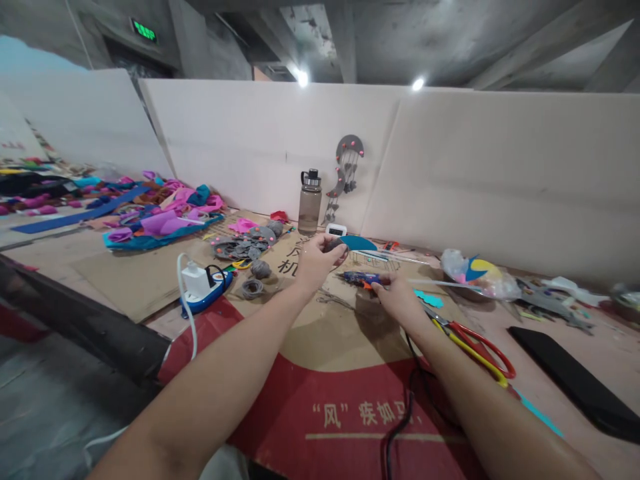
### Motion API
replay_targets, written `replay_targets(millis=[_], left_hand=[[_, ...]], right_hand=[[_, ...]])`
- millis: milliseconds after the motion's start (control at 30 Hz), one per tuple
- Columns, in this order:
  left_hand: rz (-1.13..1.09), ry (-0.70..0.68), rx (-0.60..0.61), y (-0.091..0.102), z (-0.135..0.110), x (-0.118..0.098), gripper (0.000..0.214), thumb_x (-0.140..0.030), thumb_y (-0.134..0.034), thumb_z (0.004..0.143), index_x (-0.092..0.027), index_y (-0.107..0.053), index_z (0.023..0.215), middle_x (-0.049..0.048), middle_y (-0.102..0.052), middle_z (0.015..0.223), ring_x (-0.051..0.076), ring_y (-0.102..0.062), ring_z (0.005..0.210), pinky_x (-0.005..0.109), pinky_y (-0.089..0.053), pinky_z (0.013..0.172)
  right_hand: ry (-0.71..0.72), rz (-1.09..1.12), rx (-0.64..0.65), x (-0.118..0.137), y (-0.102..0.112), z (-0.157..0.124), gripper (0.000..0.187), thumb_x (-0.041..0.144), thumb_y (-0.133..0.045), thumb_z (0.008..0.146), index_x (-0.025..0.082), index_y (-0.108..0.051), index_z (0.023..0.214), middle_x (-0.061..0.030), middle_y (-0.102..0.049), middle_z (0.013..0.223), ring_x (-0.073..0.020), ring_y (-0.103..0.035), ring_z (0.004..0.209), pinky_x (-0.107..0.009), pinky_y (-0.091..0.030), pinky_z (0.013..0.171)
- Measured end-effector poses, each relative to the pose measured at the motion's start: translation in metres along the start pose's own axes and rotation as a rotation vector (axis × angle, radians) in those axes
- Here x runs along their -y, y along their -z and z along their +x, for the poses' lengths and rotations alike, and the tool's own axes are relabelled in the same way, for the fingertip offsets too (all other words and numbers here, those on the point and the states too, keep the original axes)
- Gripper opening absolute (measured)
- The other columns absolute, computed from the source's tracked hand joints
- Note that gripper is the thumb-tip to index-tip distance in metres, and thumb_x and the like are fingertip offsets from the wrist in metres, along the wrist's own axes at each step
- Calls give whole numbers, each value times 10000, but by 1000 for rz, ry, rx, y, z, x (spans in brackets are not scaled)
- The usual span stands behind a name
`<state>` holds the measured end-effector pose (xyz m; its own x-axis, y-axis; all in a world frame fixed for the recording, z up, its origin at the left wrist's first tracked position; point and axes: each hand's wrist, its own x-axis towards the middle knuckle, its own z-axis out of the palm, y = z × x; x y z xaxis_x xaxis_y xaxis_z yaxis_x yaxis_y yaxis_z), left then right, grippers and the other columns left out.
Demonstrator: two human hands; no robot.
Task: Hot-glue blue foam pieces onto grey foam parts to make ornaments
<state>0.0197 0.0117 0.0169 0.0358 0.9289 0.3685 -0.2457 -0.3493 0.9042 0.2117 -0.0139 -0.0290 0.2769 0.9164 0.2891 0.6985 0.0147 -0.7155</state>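
My left hand [320, 261] is closed, pinching a small dark grey roundish piece [339, 246] above the cardboard; its exact kind is unclear. Just behind it is a flat teal-blue piece [359, 245]. My right hand [399, 298] grips a blue hot glue gun [361, 277] with an orange trigger. The gun's nozzle points left, toward the space below my left hand. A pale glue stick [440, 284] runs out to the right behind the gun. Nearer to me on the left are a grey yarn ball [261, 269] and a coil of grey cord [252, 288].
Red-and-yellow scissors [483, 350] and a black phone [575, 383] lie right. A blue power strip [206, 297] sits left, beyond it colourful fabric scraps [170, 223]. A water bottle [310, 208] stands by the white partition, where a grey moon-shaped ornament [350, 148] hangs.
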Motion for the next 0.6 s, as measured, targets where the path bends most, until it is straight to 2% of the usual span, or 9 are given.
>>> replay_targets(millis=[67,133,233,333,433,533,600], left_hand=[[141,-87,0,-2,-4,1,140,-260,-677,751,-156,-625,830,14,-657,723,120,-608,657,258,-502,656],[328,-209,-10,-4,-8,0,112,-255,-667,755,-168,-643,820,14,-670,750,134,-615,709,266,-495,701],[518,-350,-3,-7,-16,-3,75,-222,-655,753,-184,-656,817,17,-692,810,147,-627,776,274,-485,768],[529,-378,-1,-10,-21,-7,63,-192,-646,750,-194,-655,812,23,-697,840,149,-631,802,270,-479,809],[396,-281,-27,-12,-21,-8,53,-214,-674,741,-191,-652,784,28,-683,823,149,-626,816,264,-481,820],[94,-38,-14,-14,-19,-6,132,-253,-712,722,-167,-631,781,28,-663,773,142,-632,743,270,-514,744],[-93,120,21,-16,-17,-5,170,-257,-723,717,-151,-611,788,30,-656,745,132,-633,679,268,-529,678]], right_hand=[[125,64,-96,12,1,-8,176,327,-621,760,197,-582,872,-111,-655,945,-266,-608,939,-462,-449,912],[163,314,-66,30,0,-18,239,391,-617,773,212,-561,920,-91,-645,994,-244,-604,972,-458,-443,950],[46,873,72,57,-4,-30,371,393,-728,675,246,-498,927,-23,-649,969,-188,-633,936,-393,-484,921],[-111,1206,197,74,-3,-38,498,315,-833,556,252,-463,884,37,-630,830,-138,-633,773,-340,-521,828],[-170,1278,274,79,4,-41,489,291,-853,548,238,-476,856,81,-547,691,-77,-510,567,-266,-508,643],[-142,1217,283,79,10,-41,432,345,-834,578,219,-489,806,110,-418,596,-37,-316,458,-173,-307,427],[-143,1153,230,79,12,-40,422,392,-821,579,209,-497,779,118,-368,569,-32,-240,438,-174,-184,386]])
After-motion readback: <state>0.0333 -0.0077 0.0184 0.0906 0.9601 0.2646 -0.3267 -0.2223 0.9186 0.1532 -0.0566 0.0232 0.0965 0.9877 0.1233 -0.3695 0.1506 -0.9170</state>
